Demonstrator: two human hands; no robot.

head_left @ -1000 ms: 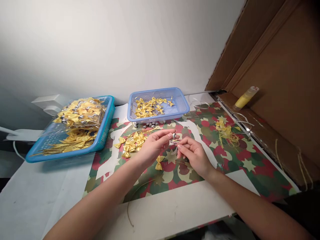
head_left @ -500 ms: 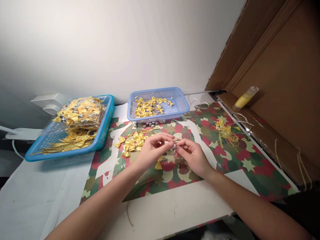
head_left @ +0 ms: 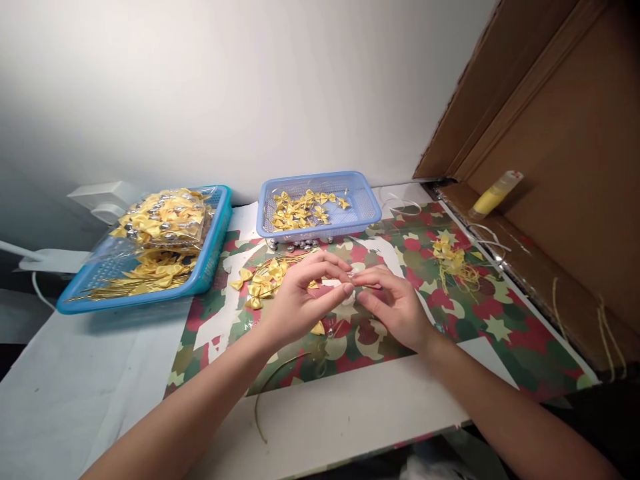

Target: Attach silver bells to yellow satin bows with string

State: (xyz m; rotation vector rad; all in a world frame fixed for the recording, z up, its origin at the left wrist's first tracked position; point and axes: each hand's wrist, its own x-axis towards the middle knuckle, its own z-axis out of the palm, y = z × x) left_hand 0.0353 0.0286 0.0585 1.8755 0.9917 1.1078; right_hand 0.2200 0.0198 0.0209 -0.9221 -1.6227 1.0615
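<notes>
My left hand (head_left: 303, 300) and my right hand (head_left: 393, 301) meet fingertip to fingertip above the patterned wrapping paper (head_left: 500, 330). Between the fingers sits a tiny silver bell (head_left: 351, 295) on a thin gold wire; both hands pinch it. A yellow satin bow (head_left: 319, 328) lies under my left hand, partly hidden. A small pile of yellow bows with gold wires (head_left: 263, 280) lies just left of my left hand. A loose gold wire (head_left: 273, 387) curls on the table near my left forearm.
A lavender basket (head_left: 367, 207) with yellow bows stands at the back centre, silver bells (head_left: 295, 246) in front of it. A turquoise basket (head_left: 217, 250) with bagged bows is at the left. Yellow thread scraps (head_left: 453, 260), a yellow glue bottle (head_left: 493, 195) and cardboard walls are at the right.
Both hands have drawn closer together and slightly lower, fingertips now closed around the bell and wire. The view has shifted a little.
</notes>
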